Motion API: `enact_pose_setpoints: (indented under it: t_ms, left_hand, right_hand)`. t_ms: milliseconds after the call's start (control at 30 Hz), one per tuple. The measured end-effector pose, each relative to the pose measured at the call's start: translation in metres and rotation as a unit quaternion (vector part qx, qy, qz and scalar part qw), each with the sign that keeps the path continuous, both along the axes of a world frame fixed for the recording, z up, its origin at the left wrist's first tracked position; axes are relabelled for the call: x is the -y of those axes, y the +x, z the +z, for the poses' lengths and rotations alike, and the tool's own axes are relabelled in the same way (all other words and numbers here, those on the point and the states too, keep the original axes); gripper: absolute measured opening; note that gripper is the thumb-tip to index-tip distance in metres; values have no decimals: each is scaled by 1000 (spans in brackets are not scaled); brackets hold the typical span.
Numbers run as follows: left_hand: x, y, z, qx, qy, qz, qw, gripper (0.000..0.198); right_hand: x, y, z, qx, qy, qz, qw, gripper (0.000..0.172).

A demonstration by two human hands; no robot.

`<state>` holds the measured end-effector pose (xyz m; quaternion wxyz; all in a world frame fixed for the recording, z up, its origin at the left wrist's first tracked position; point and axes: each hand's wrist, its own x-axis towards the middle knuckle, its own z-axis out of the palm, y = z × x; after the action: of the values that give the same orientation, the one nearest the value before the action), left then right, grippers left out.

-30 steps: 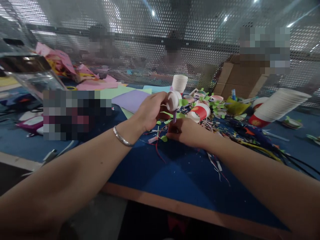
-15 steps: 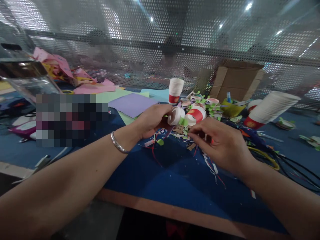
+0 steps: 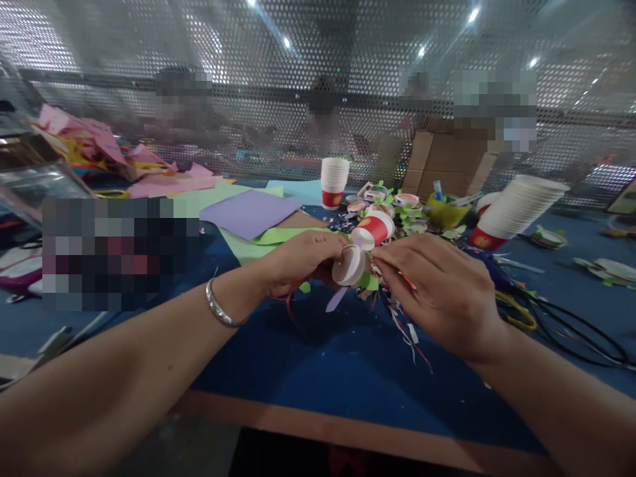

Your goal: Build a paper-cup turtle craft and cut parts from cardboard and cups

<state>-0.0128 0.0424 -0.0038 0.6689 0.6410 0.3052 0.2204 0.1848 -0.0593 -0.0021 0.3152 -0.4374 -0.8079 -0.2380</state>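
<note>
Between the fingers of my left hand (image 3: 301, 262) is a short round white paper-cup bottom (image 3: 350, 267). A purple paper strip (image 3: 336, 299) hangs from it, and a green paper piece (image 3: 368, 281) sticks out at its lower right. My right hand (image 3: 437, 285) is closed in a pinch by the right rim of the cup bottom; what is in its fingertips is too small to tell. Just behind both hands a red and white paper cup (image 3: 380, 226) lies on its side. Paper scraps (image 3: 405, 324) lie under and beside the right hand.
Behind stand a small cup stack (image 3: 334, 182) and, on the right, a long leaning cup stack (image 3: 519, 209). Several finished-looking paper pieces (image 3: 407, 215) are piled near a yellow container (image 3: 447, 213). Purple paper (image 3: 251, 213) lies left, black cables (image 3: 571, 324) right. A cardboard box (image 3: 447, 159) stands behind.
The left hand has brought the cup bottom lower and turned its round face toward me. The right hand's fingertips have come in to its right edge. The view has shifted slightly right.
</note>
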Motion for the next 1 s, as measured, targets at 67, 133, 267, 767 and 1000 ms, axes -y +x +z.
enact_pose_setpoints:
  t_ms: [67,133,267,767,1000]
  left_hand:
    - [0,0,0,3,-2,1,1000,7]
    - [-1,0,0,6,-5,3,1000,7]
    - [0,-1,1,15,-8,6,1000,7]
    - [-1,-1,1,8,-10,6,1000,7]
    - [0,0,4,29,12,17,999,7]
  right_hand:
    - [0,-1,0,14,12,-2,1000,18]
    - [0,-1,0,25,23,-2,999,19]
    - [1,-1,1,44,24,-4,999,22]
    - [1,-1,3,58,65,15,996,28]
    - [1,-5,5,-177,-80,47,980,19]
